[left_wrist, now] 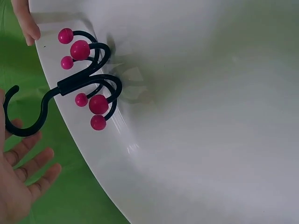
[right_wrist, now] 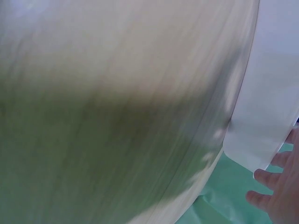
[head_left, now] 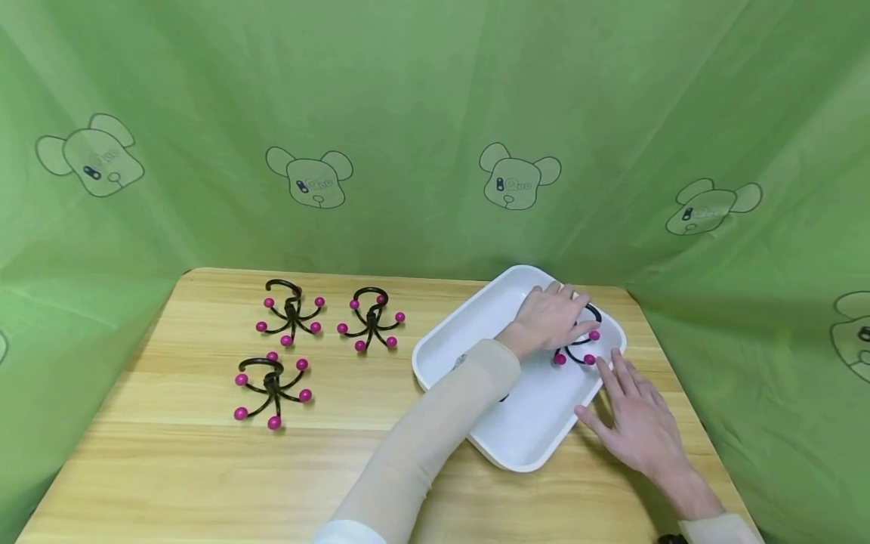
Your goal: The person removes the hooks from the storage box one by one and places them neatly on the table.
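In the head view my left hand (head_left: 549, 317) reaches into a white tray (head_left: 519, 446). It pinches the curved end of a black claw hook with pink ball tips (head_left: 578, 342). In the left wrist view the claw hook (left_wrist: 70, 85) lies over the tray's edge, ball-tipped arms inward. The left hand (left_wrist: 21, 182) has its thumb mostly out of frame there; its other fingers are spread. My right hand (head_left: 635, 423) rests with spread, fairly straight fingers at the tray's right rim. The right wrist view shows those fingers (right_wrist: 267, 179) along the tray wall (right_wrist: 266, 98).
Three similar black claw hooks stand on the wooden table (head_left: 204, 468) at left: one at the back (head_left: 291, 310), one beside it (head_left: 371, 319), one nearer (head_left: 272, 383). A small dark piece (head_left: 504, 397) shows beneath my left sleeve. Green curtain (head_left: 408, 91) surrounds the table's back and sides.
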Available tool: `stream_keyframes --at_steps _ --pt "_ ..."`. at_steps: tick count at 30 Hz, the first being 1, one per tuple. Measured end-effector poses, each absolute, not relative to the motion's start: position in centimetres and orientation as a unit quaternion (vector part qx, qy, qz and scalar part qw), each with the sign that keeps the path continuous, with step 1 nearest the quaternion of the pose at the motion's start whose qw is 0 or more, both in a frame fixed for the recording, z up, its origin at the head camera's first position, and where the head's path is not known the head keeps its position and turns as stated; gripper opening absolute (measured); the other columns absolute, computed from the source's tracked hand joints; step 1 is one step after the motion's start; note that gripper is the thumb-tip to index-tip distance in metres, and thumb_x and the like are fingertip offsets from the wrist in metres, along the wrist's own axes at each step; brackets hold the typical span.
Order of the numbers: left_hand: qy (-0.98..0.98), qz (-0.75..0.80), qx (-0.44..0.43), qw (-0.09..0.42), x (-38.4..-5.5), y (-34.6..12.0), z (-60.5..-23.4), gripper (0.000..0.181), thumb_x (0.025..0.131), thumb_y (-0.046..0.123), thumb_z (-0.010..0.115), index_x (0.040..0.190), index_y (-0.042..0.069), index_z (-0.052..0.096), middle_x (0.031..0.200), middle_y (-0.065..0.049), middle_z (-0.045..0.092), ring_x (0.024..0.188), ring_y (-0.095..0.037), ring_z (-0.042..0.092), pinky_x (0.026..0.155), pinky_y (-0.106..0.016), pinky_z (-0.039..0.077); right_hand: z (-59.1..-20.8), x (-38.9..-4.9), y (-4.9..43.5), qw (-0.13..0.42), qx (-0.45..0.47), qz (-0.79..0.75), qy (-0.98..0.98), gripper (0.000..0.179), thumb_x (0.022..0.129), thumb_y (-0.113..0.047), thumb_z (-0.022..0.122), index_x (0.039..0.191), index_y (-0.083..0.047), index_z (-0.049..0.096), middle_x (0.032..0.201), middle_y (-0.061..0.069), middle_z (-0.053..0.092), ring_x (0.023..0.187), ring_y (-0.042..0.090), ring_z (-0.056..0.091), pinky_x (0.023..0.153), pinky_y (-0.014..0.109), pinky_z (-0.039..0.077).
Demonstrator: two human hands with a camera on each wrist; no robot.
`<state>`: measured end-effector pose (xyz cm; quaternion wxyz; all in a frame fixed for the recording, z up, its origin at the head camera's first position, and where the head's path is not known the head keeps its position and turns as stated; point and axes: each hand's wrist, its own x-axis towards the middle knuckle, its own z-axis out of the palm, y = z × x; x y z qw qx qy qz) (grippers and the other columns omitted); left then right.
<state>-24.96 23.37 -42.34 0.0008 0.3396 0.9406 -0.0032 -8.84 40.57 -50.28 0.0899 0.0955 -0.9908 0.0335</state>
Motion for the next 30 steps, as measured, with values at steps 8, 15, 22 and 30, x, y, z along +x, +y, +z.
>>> stream_keyframes --at_steps 8,15,22,30 --pt "0.940 0.001 0.340 -0.021 -25.16 23.09 -42.39 0.062 0.109 0.066 0.021 0.160 0.036 0.040 0.163 0.008 0.049 0.147 -0.012 0.049 0.117 -0.032 0.048 -50.27 -8.84 40.55 0.090 0.096 0.031 -0.991 0.097 0.099 -0.063 0.060 0.167 -0.004 0.023 0.175 0.027 0.016 0.155 0.054 0.029 0.121 0.072 0.029" --pt "0.941 0.000 0.338 -0.022 -25.26 22.87 -42.27 0.060 0.110 0.064 0.022 0.160 0.037 0.040 0.162 0.009 0.049 0.146 -0.012 0.050 0.115 -0.031 0.050 -50.35 -8.92 40.63 0.094 0.097 0.028 -0.990 0.097 0.098 -0.063 0.060 0.167 -0.004 0.025 0.175 0.026 0.017 0.154 0.054 0.031 0.120 0.072 0.030" --pt "0.942 -0.007 0.333 -0.038 -25.13 22.66 -41.96 0.059 0.110 0.064 0.024 0.160 0.037 0.041 0.159 0.008 0.052 0.146 -0.014 0.050 0.112 -0.031 0.051 -50.38 -8.89 40.63 0.093 0.096 0.026 -0.991 0.097 0.098 -0.064 0.060 0.166 -0.004 0.026 0.174 0.027 0.018 0.153 0.054 0.033 0.120 0.072 0.031" --pt "0.941 0.002 0.334 -0.053 -24.86 22.55 -42.00 0.058 0.110 0.063 0.026 0.157 0.034 0.045 0.153 0.007 0.057 0.141 -0.014 0.054 0.106 -0.029 0.055 -50.43 -8.88 40.73 0.094 0.095 0.028 -0.991 0.097 0.098 -0.063 0.060 0.167 -0.005 0.026 0.174 0.027 0.019 0.153 0.054 0.033 0.120 0.071 0.031"
